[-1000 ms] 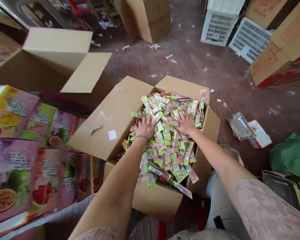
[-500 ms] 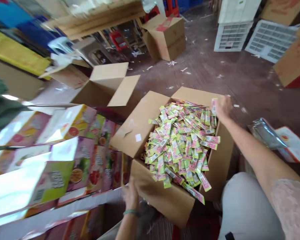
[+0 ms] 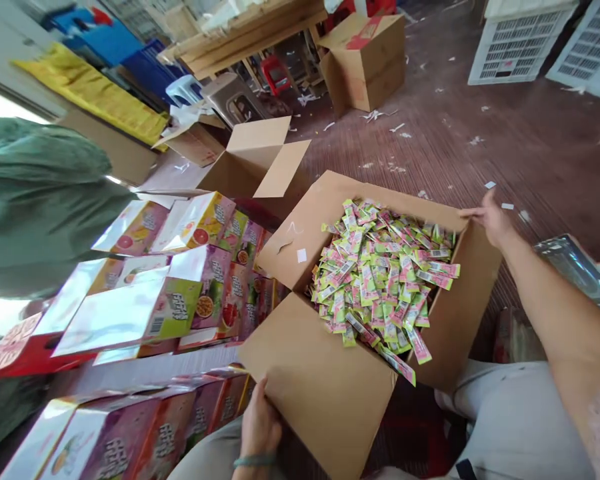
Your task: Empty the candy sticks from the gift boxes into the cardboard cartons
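A cardboard box point(image 3: 473, 293) in front of me is heaped with pink-and-green stick sachets point(image 3: 380, 273), several jutting over its near right side. My left hand point(image 3: 260, 420) is closed on the lower left edge of the near flap point(image 3: 325, 380), its thumb on the flap and the other fingers mostly hidden. My right hand point(image 3: 495, 220) is at the far right corner of the box. Its fingers are apart, with one stretched across to the corner of the far flap point(image 3: 410, 203). No sachet shows in it.
Printed cartons point(image 3: 180, 307) are stacked at the left, beside a person in a green garment point(image 3: 40, 207). An open box point(image 3: 250, 157) stands behind them. Farther off are another carton point(image 3: 375, 67), a wooden table point(image 3: 250, 37) and white crates point(image 3: 517, 50). Paper scraps litter the floor.
My left hand has swung the near flap outward, so its face now shows broadly. The sachet at my right hand has left it, and its fingers have spread. The view has turned left.
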`<state>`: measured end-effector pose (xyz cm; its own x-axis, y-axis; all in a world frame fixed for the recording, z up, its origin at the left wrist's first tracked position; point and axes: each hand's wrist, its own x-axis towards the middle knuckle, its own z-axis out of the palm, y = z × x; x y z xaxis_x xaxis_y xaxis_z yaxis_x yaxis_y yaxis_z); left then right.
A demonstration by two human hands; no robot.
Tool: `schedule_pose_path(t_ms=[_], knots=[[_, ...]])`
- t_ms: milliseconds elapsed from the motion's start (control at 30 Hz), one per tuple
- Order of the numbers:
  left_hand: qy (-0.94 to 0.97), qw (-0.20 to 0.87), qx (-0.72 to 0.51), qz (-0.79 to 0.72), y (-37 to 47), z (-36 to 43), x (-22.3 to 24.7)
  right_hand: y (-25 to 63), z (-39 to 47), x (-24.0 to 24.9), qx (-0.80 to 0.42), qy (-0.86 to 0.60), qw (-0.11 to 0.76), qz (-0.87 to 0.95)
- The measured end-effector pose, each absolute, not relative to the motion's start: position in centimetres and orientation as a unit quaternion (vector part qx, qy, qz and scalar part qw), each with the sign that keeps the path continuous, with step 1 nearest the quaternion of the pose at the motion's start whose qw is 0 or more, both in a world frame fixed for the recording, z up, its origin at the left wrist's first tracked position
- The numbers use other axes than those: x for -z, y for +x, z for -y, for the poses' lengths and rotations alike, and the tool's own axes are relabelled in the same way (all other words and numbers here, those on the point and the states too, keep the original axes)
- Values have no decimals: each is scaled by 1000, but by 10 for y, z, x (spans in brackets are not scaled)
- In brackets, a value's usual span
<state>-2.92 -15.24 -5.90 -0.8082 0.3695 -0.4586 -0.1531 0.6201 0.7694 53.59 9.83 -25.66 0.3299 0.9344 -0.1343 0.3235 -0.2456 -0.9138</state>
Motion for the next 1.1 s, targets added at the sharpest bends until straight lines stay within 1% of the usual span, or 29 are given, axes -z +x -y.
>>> schedule_pose_path(t_ms=[67, 167, 233, 267, 333, 400, 467, 533, 600, 667, 733, 767, 833, 900, 933, 967, 1033, 1067, 1100], knots=[[166, 308, -453, -820, -16, 154, 39, 517, -83, 256, -369, -679, 370, 516], [398, 316, -393, -766, 30, 128, 28, 477, -64, 251, -301, -683, 298, 595], [580, 286, -298, -702, 74, 94, 41, 454, -53, 246, -264, -706, 275, 596], [657, 245, -240, -671, 97, 74, 53, 446, -49, 244, -258, -716, 264, 593], [738, 165, -106, -646, 143, 36, 85, 436, -40, 240, -255, -729, 242, 588], [769, 113, 7, -629, 179, 5, 121, 431, -32, 238, -255, -736, 223, 586], [794, 79, 70, -599, 203, -17, 151, 427, -27, 238, -252, -740, 217, 585], [817, 52, 89, -568, 213, -32, 172, 424, -26, 240, -248, -741, 218, 584], [836, 33, 93, -539, 216, -45, 183, 423, -27, 241, -249, -740, 223, 583], [852, 37, 105, -512, 217, -55, 187, 427, -26, 244, -262, -737, 238, 577], [858, 56, 118, -496, 218, -62, 188, 435, -17, 249, -279, -760, 264, 524], [858, 64, 120, -495, 219, -65, 188, 439, -8, 254, -291, -788, 277, 466], [856, 74, 115, -498, 222, -66, 188, 444, 21, 264, -351, -840, 291, 294], [857, 83, 106, -498, 224, -65, 188, 444, 61, 273, -442, -837, 284, 149], [857, 89, 102, -498, 225, -65, 188, 443, 82, 276, -484, -823, 278, 110], [857, 96, 100, -496, 226, -64, 187, 441, 104, 276, -511, -810, 272, 92], [857, 106, 97, -494, 227, -64, 184, 443, 143, 269, -517, -806, 274, 91], [858, 111, 97, -492, 227, -65, 181, 447, 159, 261, -509, -803, 298, 89], [859, 117, 99, -488, 227, -66, 179, 452, 173, 249, -503, -790, 340, 90]])
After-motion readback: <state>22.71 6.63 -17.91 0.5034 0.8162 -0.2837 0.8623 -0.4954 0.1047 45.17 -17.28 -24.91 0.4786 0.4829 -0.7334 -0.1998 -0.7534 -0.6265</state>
